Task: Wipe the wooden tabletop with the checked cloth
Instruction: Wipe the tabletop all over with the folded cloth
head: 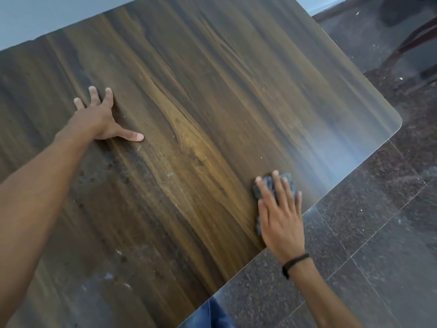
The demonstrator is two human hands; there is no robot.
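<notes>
Dark speckled stone floor (378, 233) in large tiles at right and along the bottom, pale grey wall (35, 17) across the top left. Between them, filling most of the view and seen at a tilt, a brown wood-grain desk (212, 79) with one rounded corner at the right. Far up in the right corner, a reddish chair leg (411, 41) on the floor, blurred. At the bottom edge, just off the desk, a strip of blue jeans (212, 313).

Left hand (94, 119) laid flat on the desk, left of the middle, arm reaching in from the lower left. Fingers straight and spread, thumb stretched out to the right, nothing held.

Right hand (280, 218) near the desk's right edge, palm down, fingers straight and a little apart, pressing on the cloth (287, 183). Thin black wristband (295, 263) on that wrist, forearm out over the floor.

Cloth dark grey and bunched up, lying on the desk under the right hand. Showing past the fingertips and again as a narrow strip on the thumb side. Checks too blurred to make out.

Hands well apart, both resting on the desk.

Pale smudges (106, 185) and small specks on the wood below the left forearm and toward the near left. Soft sheen of light along the desk's right edge, near the rounded corner.
</notes>
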